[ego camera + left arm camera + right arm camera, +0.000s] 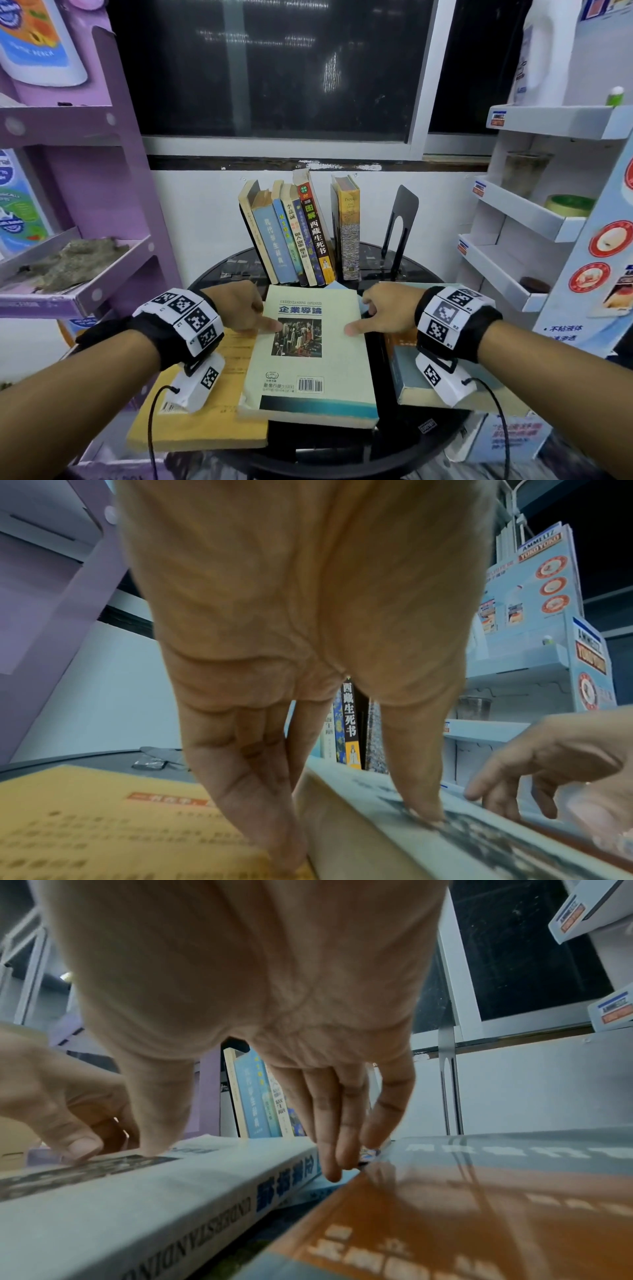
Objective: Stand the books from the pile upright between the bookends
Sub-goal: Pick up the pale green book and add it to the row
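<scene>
A pale green book (pixel 308 363) lies flat in the middle of the pile on the round black table (pixel 325 445). My left hand (pixel 263 315) grips its left edge, thumb on the cover (pixel 479 840) and fingers (pixel 260 804) down the side. My right hand (pixel 363 317) grips the spine edge (pixel 171 1218), thumb on top, fingers (pixel 329 1137) reaching below. Behind, several books (pixel 291 236) stand leaning, with a yellow book (pixel 349 229) upright beside them. A black bookend (pixel 400 219) stands apart to the right.
A yellow book (pixel 191 421) lies flat under my left wrist, an orange and grey book (pixel 445 1218) under my right. A light blue book (pixel 318 1191) peeks from beneath the green one. A purple shelf (pixel 85 298) and a white shelf (pixel 513 274) flank the table.
</scene>
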`<state>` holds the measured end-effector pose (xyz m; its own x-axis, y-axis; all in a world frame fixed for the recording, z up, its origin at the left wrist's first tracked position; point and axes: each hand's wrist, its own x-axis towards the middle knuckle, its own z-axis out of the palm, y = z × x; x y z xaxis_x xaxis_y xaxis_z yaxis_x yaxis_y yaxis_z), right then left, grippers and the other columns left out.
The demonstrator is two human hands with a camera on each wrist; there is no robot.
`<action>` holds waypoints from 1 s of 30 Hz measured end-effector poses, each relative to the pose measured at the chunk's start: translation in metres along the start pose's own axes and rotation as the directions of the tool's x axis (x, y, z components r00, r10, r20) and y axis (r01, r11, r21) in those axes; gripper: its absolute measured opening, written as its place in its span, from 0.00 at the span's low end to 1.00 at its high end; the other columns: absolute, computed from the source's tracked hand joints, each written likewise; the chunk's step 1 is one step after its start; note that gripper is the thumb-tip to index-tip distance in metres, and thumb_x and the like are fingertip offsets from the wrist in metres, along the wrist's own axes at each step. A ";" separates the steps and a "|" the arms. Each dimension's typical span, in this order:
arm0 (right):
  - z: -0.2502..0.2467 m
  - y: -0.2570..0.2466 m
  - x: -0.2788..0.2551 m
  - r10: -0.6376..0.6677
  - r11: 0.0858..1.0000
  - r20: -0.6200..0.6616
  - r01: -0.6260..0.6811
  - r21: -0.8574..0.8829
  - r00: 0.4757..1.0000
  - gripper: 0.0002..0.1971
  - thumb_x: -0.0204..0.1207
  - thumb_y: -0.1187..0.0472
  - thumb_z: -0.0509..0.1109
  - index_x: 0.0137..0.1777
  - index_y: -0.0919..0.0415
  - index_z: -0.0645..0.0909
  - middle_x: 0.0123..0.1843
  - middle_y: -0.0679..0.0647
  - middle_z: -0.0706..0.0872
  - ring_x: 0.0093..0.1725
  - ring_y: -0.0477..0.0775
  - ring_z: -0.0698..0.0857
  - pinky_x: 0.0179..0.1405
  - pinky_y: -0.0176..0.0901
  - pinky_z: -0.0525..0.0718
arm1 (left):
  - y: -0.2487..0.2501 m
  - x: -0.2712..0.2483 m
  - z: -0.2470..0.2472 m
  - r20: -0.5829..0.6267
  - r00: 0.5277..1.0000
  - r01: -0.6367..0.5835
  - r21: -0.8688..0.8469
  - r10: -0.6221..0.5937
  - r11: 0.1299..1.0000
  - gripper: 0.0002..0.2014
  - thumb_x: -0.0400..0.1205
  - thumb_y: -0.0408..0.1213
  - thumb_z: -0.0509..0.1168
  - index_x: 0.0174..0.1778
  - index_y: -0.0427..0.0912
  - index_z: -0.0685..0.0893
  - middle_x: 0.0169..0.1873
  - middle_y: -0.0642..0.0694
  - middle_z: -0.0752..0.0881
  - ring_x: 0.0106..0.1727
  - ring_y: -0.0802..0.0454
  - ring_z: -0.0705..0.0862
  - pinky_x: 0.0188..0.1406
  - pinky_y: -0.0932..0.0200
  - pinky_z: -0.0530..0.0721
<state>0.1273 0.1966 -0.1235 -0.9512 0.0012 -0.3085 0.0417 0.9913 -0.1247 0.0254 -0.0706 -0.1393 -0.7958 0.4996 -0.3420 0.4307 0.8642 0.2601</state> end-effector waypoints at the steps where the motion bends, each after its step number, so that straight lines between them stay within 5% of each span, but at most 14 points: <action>1: 0.001 0.001 0.003 0.008 1.000 0.029 -0.007 -0.023 1.000 0.45 0.64 0.20 0.65 0.63 0.59 0.84 0.55 0.57 0.89 0.49 0.52 0.86 0.56 0.51 0.85 | 0.001 0.000 0.002 0.000 1.000 -0.002 0.014 0.002 1.000 0.30 0.74 0.68 0.69 0.58 0.47 0.91 0.45 0.55 0.93 0.49 0.54 0.90 0.57 0.55 0.88; 9: 0.004 -0.002 0.013 -0.043 0.999 0.156 0.041 0.018 0.987 0.39 0.68 0.22 0.64 0.72 0.47 0.80 0.65 0.49 0.87 0.62 0.51 0.85 0.71 0.51 0.80 | 0.013 -0.003 0.015 0.006 1.000 -0.010 -0.033 0.010 0.999 0.29 0.76 0.69 0.66 0.67 0.55 0.83 0.60 0.55 0.89 0.58 0.54 0.86 0.64 0.57 0.81; 12: 0.004 -0.002 0.013 -0.066 0.995 0.201 0.048 0.092 0.977 0.32 0.76 0.32 0.67 0.76 0.47 0.76 0.70 0.47 0.85 0.66 0.50 0.83 0.74 0.48 0.76 | 0.014 -0.003 0.017 -0.003 1.000 -0.016 -0.058 0.016 0.998 0.28 0.77 0.68 0.66 0.66 0.53 0.84 0.58 0.55 0.89 0.57 0.54 0.86 0.59 0.60 0.80; 17: 0.005 -0.003 0.017 -0.079 0.992 0.234 0.055 0.109 0.969 0.34 0.74 0.32 0.69 0.76 0.49 0.75 0.69 0.48 0.85 0.66 0.51 0.84 0.73 0.48 0.78 | 0.010 -0.001 0.018 -0.026 1.000 -0.007 -0.074 0.005 0.997 0.30 0.73 0.70 0.70 0.62 0.53 0.85 0.53 0.57 0.89 0.52 0.57 0.87 0.57 0.58 0.83; 21: 0.009 -0.003 0.021 -0.085 0.992 0.234 0.060 0.115 0.969 0.40 0.68 0.27 0.70 0.76 0.49 0.76 0.68 0.47 0.86 0.66 0.50 0.84 0.73 0.50 0.79 | 0.005 -0.005 0.016 -0.035 0.998 -0.048 -0.138 0.044 0.989 0.24 0.74 0.64 0.73 0.59 0.53 0.86 0.54 0.57 0.90 0.55 0.57 0.87 0.64 0.54 0.84; 25: 0.013 0.002 0.031 -0.107 0.992 0.231 0.088 0.091 0.967 0.52 0.49 0.14 0.66 0.69 0.47 0.80 0.58 0.48 0.91 0.54 0.52 0.90 0.63 0.51 0.86 | 0.002 -0.009 0.013 -0.030 0.998 -0.069 -0.209 0.064 0.976 0.16 0.75 0.57 0.76 0.54 0.57 0.83 0.54 0.59 0.90 0.56 0.58 0.87 0.66 0.52 0.83; 30: 0.011 -0.004 0.024 -0.129 0.982 0.250 0.087 0.170 0.960 0.29 0.75 0.35 0.72 0.69 0.51 0.80 0.56 0.49 0.91 0.44 0.49 0.89 0.53 0.41 0.87 | -0.003 -0.007 0.013 -0.091 0.995 -0.066 -0.233 0.046 0.970 0.20 0.74 0.54 0.78 0.57 0.51 0.83 0.52 0.54 0.89 0.53 0.55 0.86 0.59 0.55 0.85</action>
<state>0.1080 0.1908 -0.1404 -0.8416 -0.1594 -0.5161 0.0096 0.9509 -0.3093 0.0351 -0.0761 -0.1493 -0.8104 0.5316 -0.2465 0.3714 0.7913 0.4857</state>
